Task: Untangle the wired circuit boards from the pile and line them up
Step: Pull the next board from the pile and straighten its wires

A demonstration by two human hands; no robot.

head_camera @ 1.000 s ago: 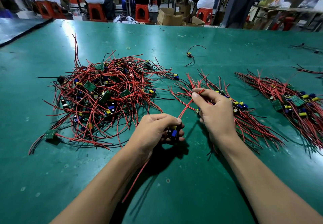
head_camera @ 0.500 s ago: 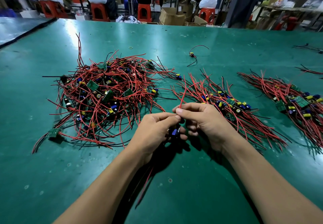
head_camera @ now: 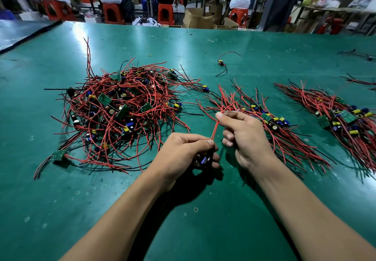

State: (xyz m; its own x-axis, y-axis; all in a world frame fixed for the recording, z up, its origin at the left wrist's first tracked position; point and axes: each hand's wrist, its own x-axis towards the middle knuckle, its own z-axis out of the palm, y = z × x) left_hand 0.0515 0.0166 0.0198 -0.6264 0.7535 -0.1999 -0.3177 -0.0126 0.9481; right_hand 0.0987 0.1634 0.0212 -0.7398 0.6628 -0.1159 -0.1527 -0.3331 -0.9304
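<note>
A tangled pile of green circuit boards with red and black wires lies on the left of the green table. My left hand grips one small circuit board with blue parts, just right of the pile's near edge. Its red wires run up from my left hand to my right hand, which pinches them between thumb and forefinger. Behind my right hand lies a lined-up row of boards, wires fanned out both ways. A second lined-up row lies further right.
A single wired board lies alone at the middle back of the table. More loose wires lie at the far right edge. Beyond the table's far edge, people sit on red stools among cardboard boxes.
My right hand has slid up along the red wires from next to my left hand, drawing them straight. My left hand has kept its hold on the board.
</note>
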